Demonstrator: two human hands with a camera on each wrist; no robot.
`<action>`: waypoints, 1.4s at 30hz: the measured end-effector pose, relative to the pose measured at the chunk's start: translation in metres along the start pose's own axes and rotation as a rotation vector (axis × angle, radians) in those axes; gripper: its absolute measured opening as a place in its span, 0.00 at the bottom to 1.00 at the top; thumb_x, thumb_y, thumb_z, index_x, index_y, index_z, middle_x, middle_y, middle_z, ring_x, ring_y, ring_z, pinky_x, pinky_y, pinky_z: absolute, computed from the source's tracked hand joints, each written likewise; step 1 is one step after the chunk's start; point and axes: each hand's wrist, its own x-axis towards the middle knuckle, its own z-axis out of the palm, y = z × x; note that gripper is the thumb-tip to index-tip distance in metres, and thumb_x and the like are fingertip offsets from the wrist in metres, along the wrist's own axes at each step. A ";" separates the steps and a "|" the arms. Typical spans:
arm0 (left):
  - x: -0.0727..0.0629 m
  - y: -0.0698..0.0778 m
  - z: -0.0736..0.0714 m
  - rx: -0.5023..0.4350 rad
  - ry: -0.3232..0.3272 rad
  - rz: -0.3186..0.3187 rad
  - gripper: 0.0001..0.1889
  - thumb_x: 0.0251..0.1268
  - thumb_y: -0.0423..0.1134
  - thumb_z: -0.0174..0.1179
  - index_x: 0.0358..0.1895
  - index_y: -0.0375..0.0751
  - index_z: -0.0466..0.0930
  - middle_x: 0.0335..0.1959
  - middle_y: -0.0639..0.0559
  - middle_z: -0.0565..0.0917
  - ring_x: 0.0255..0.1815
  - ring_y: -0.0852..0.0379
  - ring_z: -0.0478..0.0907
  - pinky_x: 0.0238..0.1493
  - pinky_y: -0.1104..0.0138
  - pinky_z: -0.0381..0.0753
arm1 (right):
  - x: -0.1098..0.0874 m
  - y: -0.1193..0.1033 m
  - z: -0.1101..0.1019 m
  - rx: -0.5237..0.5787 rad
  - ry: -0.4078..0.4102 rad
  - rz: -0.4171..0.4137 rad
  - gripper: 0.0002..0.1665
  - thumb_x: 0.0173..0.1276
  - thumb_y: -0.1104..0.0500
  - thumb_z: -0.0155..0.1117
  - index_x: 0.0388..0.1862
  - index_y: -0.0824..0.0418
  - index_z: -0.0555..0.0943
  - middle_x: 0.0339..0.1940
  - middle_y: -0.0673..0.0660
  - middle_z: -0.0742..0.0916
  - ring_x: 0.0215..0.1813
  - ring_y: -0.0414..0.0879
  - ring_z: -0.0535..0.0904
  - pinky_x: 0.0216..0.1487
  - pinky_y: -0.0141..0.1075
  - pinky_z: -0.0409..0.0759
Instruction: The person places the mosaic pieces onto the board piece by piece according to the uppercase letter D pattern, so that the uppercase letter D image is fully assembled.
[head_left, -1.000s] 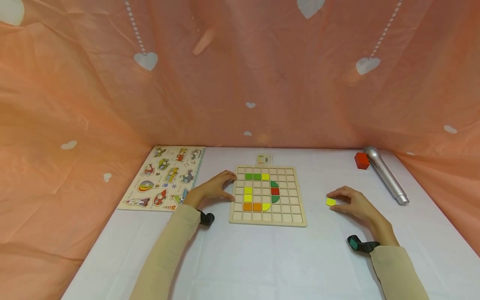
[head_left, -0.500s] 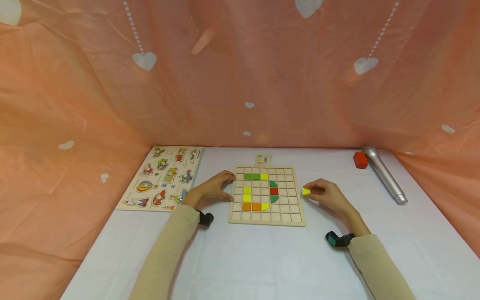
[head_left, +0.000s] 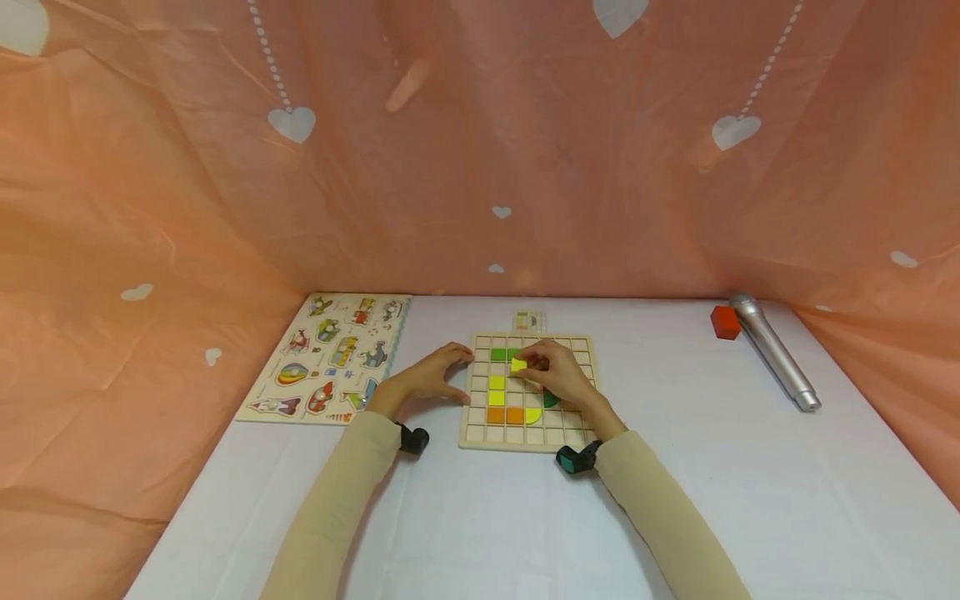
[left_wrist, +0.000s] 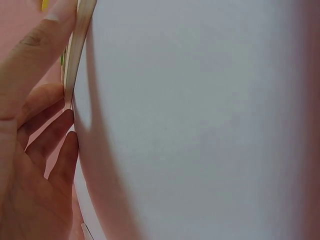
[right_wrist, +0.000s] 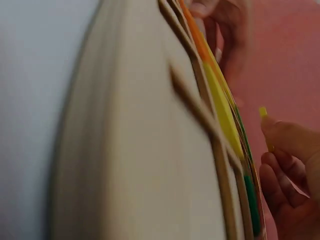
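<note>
A wooden grid board lies on the white table with coloured tiles set in its cells. My left hand rests along its left edge; the left wrist view has the thumb and fingertips touching the board's side. Over the upper middle of the board, my right hand pinches a yellow tile between thumb and fingers, also seen edge-on as a yellow tile in the right wrist view, raised off the grid. Green tiles, yellow squares, orange tiles and a yellow quarter-round tile show. My right hand covers other pieces.
A picture puzzle board lies at the left. A small printed card sits behind the grid board. Far right are a red block and a silver microphone. A pink curtain hangs behind the table.
My right hand has moved left with the yellow tile, from the table right of the board to above its upper middle. My left hand stays at the board's left edge.
</note>
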 end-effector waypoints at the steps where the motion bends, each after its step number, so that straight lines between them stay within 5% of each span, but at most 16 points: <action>1: 0.000 0.000 0.000 0.001 0.002 -0.001 0.39 0.48 0.43 0.72 0.62 0.27 0.66 0.64 0.37 0.65 0.68 0.43 0.59 0.72 0.55 0.54 | 0.004 -0.002 0.004 -0.008 -0.001 -0.013 0.16 0.58 0.63 0.69 0.46 0.65 0.82 0.40 0.57 0.81 0.40 0.47 0.77 0.41 0.32 0.80; 10: 0.002 -0.004 -0.001 0.000 0.015 0.011 0.38 0.47 0.43 0.72 0.61 0.28 0.67 0.63 0.38 0.66 0.67 0.43 0.60 0.72 0.55 0.54 | 0.020 -0.011 0.023 -0.064 -0.025 -0.036 0.14 0.58 0.65 0.68 0.44 0.67 0.83 0.38 0.59 0.81 0.37 0.47 0.76 0.38 0.32 0.79; 32: 0.004 -0.004 0.001 0.001 0.019 0.025 0.38 0.47 0.44 0.72 0.61 0.27 0.67 0.63 0.38 0.66 0.67 0.43 0.60 0.72 0.55 0.55 | 0.020 -0.014 0.031 -0.108 0.035 0.019 0.08 0.60 0.66 0.66 0.39 0.66 0.85 0.35 0.58 0.81 0.35 0.48 0.79 0.36 0.33 0.81; 42: 0.005 -0.004 0.002 0.000 0.025 0.027 0.38 0.46 0.43 0.73 0.60 0.28 0.68 0.63 0.38 0.66 0.67 0.43 0.60 0.72 0.56 0.54 | 0.016 -0.011 0.021 0.034 0.134 0.053 0.12 0.63 0.64 0.63 0.45 0.66 0.83 0.40 0.61 0.81 0.38 0.50 0.80 0.39 0.35 0.82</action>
